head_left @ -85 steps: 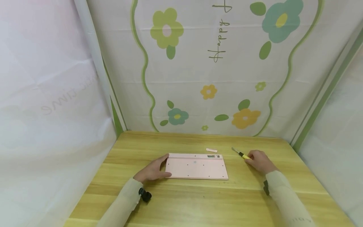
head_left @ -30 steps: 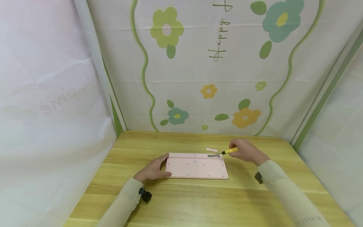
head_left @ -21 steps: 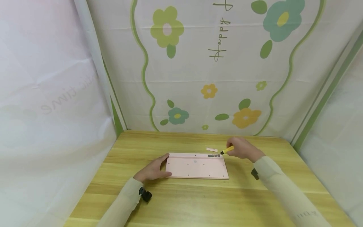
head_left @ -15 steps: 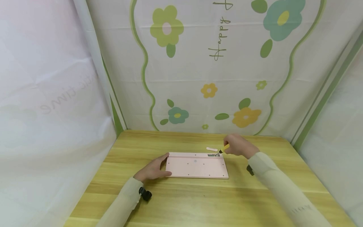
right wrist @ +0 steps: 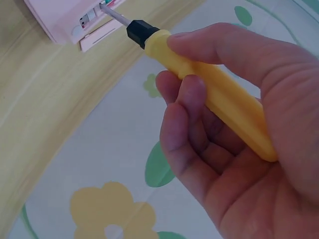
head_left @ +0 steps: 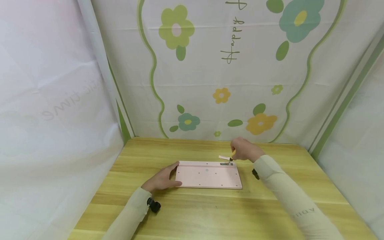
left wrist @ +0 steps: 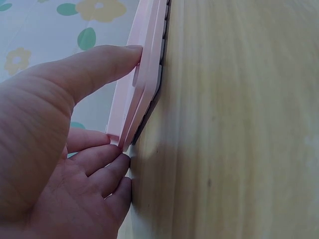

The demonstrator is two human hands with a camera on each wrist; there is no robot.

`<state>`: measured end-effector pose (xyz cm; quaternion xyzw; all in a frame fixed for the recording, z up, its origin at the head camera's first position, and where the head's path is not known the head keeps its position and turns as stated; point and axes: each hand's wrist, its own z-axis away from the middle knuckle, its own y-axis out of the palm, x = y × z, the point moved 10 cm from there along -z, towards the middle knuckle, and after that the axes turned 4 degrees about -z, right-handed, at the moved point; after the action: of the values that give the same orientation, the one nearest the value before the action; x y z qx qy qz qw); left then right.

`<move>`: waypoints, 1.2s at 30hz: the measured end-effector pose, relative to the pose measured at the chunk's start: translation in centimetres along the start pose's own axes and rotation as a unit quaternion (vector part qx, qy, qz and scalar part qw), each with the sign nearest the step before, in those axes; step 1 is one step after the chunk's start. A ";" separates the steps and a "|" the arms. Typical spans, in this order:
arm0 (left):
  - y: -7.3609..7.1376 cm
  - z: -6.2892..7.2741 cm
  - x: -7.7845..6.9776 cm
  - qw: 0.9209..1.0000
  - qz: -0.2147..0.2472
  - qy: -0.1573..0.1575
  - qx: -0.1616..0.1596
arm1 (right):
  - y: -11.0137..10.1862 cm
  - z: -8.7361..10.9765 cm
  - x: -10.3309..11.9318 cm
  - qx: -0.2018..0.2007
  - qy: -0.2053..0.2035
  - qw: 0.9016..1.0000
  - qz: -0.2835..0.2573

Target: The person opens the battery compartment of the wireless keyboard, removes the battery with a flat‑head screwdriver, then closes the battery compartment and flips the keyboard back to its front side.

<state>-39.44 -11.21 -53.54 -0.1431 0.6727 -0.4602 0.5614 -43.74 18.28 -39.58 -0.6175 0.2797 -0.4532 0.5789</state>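
A pink keyboard (head_left: 207,179) lies face down on the wooden table, its screw-dotted back upward. My left hand (head_left: 162,179) grips its left end, thumb on the near corner and fingertips at the far one. In the left wrist view the thumb (left wrist: 114,62) presses the keyboard's edge, with dark keys showing beneath. My right hand (head_left: 245,150) holds a yellow-handled screwdriver (right wrist: 214,89) between thumb and curled fingers. Its metal tip reaches into the open battery compartment (head_left: 225,164) at the far right corner, where metal contacts and a bit of green show.
A small pink battery cover (head_left: 224,157) lies on the table (head_left: 192,216) just beyond the keyboard's far edge. A flower-printed cloth (head_left: 198,73) hangs behind the table, with white cloth sides left and right.
My right hand has picked the screwdriver up from the table, brought it left to the battery compartment, and swung its handle steadily steeper. My left hand and the keyboard stay put.
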 end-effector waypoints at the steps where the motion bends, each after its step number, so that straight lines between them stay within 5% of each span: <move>1: 0.0 0.0 0.0 1.000 0.000 0.000 0.000 | 0.0 0.0 -0.2 -0.003 -0.002 1.000 -0.006; 15: 0.0 0.1 0.0 1.000 0.000 -0.004 -0.003 | 0.8 1.1 -6.3 -0.006 0.013 0.988 -0.151; 24: 0.0 0.3 -0.1 1.000 0.001 -0.004 -0.002 | 3.6 3.0 -10.6 0.006 0.070 0.950 -0.305; 36: 0.0 0.3 -0.2 1.000 0.002 -0.007 -0.001 | 6.7 4.4 -13.4 0.000 0.104 0.917 -0.385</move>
<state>-39.11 -11.23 -53.45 -0.1457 0.6697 -0.4574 0.5666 -44.50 30.80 -48.84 -0.6266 0.0786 -0.7030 0.3270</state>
